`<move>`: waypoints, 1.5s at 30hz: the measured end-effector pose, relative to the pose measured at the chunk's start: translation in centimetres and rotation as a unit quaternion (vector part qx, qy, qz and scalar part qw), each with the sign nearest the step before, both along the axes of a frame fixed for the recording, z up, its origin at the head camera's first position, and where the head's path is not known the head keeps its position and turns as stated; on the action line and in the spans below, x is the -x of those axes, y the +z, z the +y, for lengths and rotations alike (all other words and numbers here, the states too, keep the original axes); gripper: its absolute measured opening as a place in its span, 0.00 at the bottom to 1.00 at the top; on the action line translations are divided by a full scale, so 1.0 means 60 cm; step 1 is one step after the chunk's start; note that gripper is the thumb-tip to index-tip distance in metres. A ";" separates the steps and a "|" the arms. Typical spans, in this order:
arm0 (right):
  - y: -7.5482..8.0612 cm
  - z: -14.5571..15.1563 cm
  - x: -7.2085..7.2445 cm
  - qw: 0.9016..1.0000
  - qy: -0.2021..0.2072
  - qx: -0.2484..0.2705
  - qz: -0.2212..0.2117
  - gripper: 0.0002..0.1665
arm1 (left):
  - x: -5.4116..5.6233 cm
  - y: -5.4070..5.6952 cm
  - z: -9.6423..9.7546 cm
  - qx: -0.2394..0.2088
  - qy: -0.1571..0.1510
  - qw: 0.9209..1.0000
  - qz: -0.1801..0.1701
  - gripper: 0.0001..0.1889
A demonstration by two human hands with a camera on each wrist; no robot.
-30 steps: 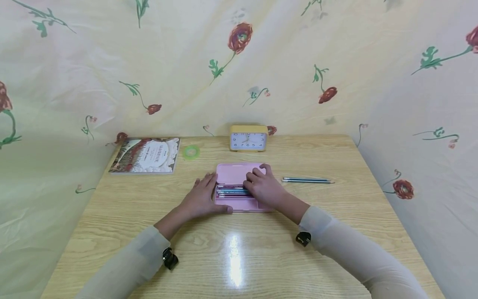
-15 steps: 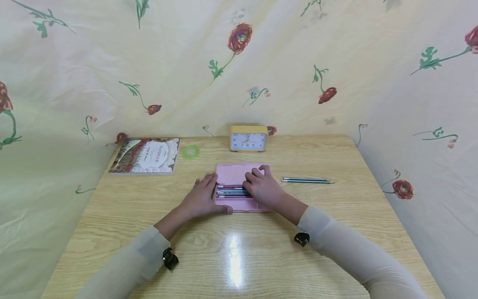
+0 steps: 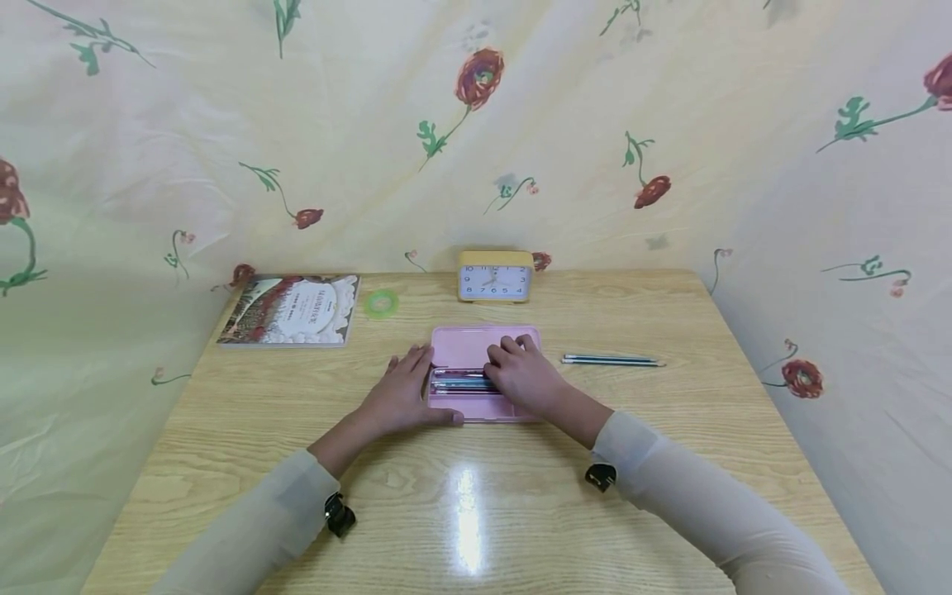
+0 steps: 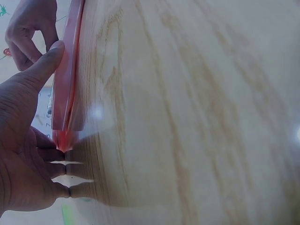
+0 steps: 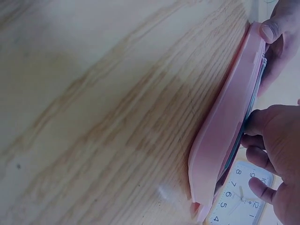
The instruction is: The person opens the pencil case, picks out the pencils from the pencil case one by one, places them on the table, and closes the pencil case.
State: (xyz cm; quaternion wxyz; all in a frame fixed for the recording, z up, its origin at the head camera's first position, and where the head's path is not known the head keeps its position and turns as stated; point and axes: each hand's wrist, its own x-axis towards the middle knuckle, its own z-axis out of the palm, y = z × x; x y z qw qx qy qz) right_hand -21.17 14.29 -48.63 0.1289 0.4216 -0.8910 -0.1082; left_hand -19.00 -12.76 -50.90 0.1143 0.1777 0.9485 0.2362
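An open pink pencil case (image 3: 476, 406) lies mid-table with its lid (image 3: 461, 343) folded back. Several pencils (image 3: 463, 386) lie side by side in its long compartment. My left hand (image 3: 402, 392) rests at the case's left end, fingers straight along the side and thumb on the front rim. The thumb (image 4: 47, 58) shows on the rim in the left wrist view. Over the case's right half, my right hand (image 3: 526, 376) has its fingers curled and pinches a pencil among the others. In the right wrist view, its thumb (image 5: 257, 122) meets a green pencil; the hand hides the pencils' right ends.
Two dark-striped pencils (image 3: 613, 359) lie on the table to the right of the case. A yellow alarm clock (image 3: 494, 277) stands behind it. At the back left are a roll of green tape (image 3: 382, 303) and a booklet (image 3: 290, 310). Patterned cloth hangs around the table.
My right hand stays over the case, its outstretched finger drawn in and lowered a little. The pencils beside it have shifted slightly. My left hand has kept its place.
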 end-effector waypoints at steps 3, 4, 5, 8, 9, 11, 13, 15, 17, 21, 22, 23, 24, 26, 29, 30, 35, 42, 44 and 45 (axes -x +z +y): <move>-0.002 0.000 -0.001 1.000 0.004 -0.001 0.008 0.09 | -0.001 0.001 0.000 -0.003 0.000 1.000 0.000 0.77; -0.002 0.000 -0.001 1.000 0.005 -0.002 0.011 0.09 | -0.001 0.002 0.000 -0.004 0.000 1.000 -0.001 0.77; -0.003 0.000 -0.001 1.000 0.006 -0.003 0.014 0.09 | -0.002 0.002 0.000 -0.005 0.000 1.000 -0.002 0.77; -0.004 0.001 -0.001 1.000 0.009 -0.003 0.020 0.09 | -0.002 0.004 0.001 -0.004 0.001 1.000 -0.004 0.77; -0.004 0.001 -0.001 1.000 0.009 -0.004 0.021 0.09 | -0.002 0.004 0.001 -0.003 0.001 1.000 -0.006 0.77; -0.005 0.001 0.000 1.000 0.009 -0.005 0.020 0.09 | -0.002 0.005 0.001 0.000 0.001 1.000 -0.007 0.77; -0.005 0.001 0.000 1.000 0.009 -0.008 0.020 0.10 | -0.002 0.005 0.001 0.001 0.002 1.000 -0.008 0.77; -0.006 0.001 0.000 1.000 0.010 -0.011 0.020 0.10 | -0.002 0.005 0.001 0.002 0.002 1.000 -0.010 0.76; -0.006 0.001 0.000 1.000 0.012 -0.011 0.018 0.11 | -0.003 0.005 0.001 0.001 0.003 1.000 -0.012 0.76; -0.005 0.002 0.001 1.000 0.017 -0.010 0.011 0.11 | -0.003 0.006 0.001 0.000 0.004 1.000 -0.014 0.76; -0.005 0.002 0.001 1.000 0.018 -0.010 0.009 0.11 | -0.003 0.006 0.001 0.001 0.004 1.000 -0.013 0.76; -0.005 0.002 0.001 1.000 0.019 -0.010 0.007 0.11 | -0.003 0.006 0.001 0.001 0.003 1.000 -0.013 0.76; -0.005 0.002 0.002 1.000 0.020 -0.011 0.006 0.11 | -0.003 0.006 0.001 0.002 0.003 1.000 -0.013 0.76; -0.003 0.002 0.002 1.000 0.020 -0.015 0.004 0.12 | -0.003 0.006 0.001 0.003 0.003 1.000 -0.013 0.76; 0.000 0.001 0.004 1.000 0.020 -0.019 0.002 0.12 | -0.003 0.005 0.001 0.005 0.003 1.000 -0.012 0.77; 0.001 0.000 0.005 1.000 0.019 -0.021 0.001 0.12 | -0.003 0.004 0.000 0.006 0.003 1.000 -0.011 0.77; -0.001 -0.004 0.009 1.000 0.011 -0.024 0.003 0.11 | 0.000 0.001 0.000 0.006 0.006 1.000 -0.010 0.77; 0.003 -0.010 0.006 1.000 0.002 -0.031 -0.006 0.12 | 0.001 0.003 0.000 0.003 0.005 1.000 -0.007 0.77; 0.003 -0.011 0.006 0.999 -0.001 -0.031 -0.008 0.12 | 0.001 0.004 0.001 0.003 0.003 1.000 -0.008 0.77; 0.002 -0.012 0.006 0.999 -0.003 -0.031 -0.009 0.12 | 0.001 0.004 0.002 0.003 0.003 1.000 -0.008 0.77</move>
